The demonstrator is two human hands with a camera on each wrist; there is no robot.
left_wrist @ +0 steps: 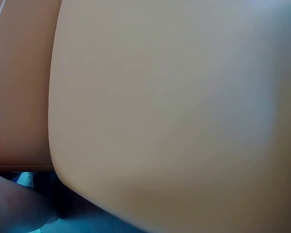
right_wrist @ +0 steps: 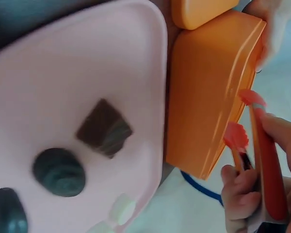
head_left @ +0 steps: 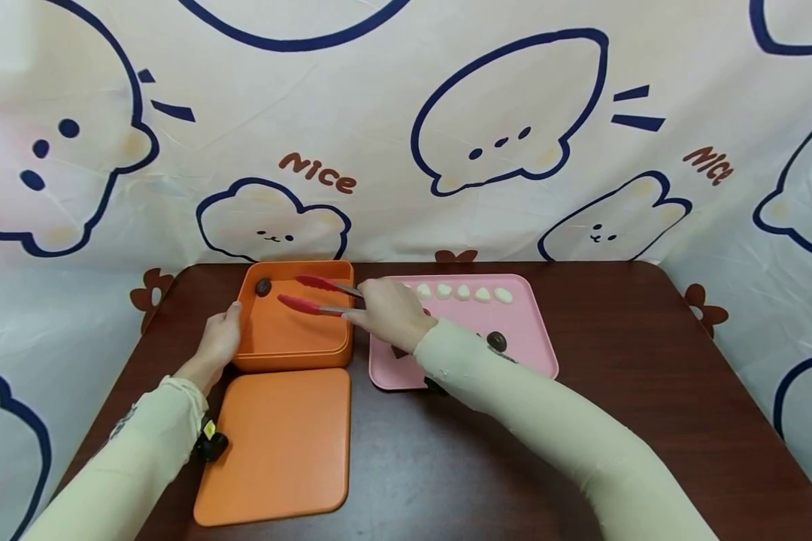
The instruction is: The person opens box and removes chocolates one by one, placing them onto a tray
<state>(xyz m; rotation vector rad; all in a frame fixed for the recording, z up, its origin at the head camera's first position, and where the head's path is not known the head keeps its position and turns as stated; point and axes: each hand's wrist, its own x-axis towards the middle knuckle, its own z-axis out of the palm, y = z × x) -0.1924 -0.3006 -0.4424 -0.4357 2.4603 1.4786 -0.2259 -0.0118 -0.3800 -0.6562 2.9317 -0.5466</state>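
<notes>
My left hand [head_left: 219,338] grips the left wall of an orange box [head_left: 291,362], thumb near its rim. One small dark brown oval chocolate [head_left: 263,287] lies in the box's far left corner. My right hand [head_left: 394,312] holds metal tongs [head_left: 339,311] with red tips, which reach over the box from the right. The tips [right_wrist: 236,136] are spread apart with nothing between them. A pink tray [head_left: 537,330] to the right carries dark chocolates, among them a square one [right_wrist: 104,128] and a round one [right_wrist: 59,172], partly hidden by my right arm in the head view.
Several white pieces [head_left: 463,292] line the tray's far edge. An orange lid [head_left: 277,451] lies flat in front of the box, below my left forearm. A patterned cloth [head_left: 392,113] hangs behind the dark wooden table [head_left: 622,361].
</notes>
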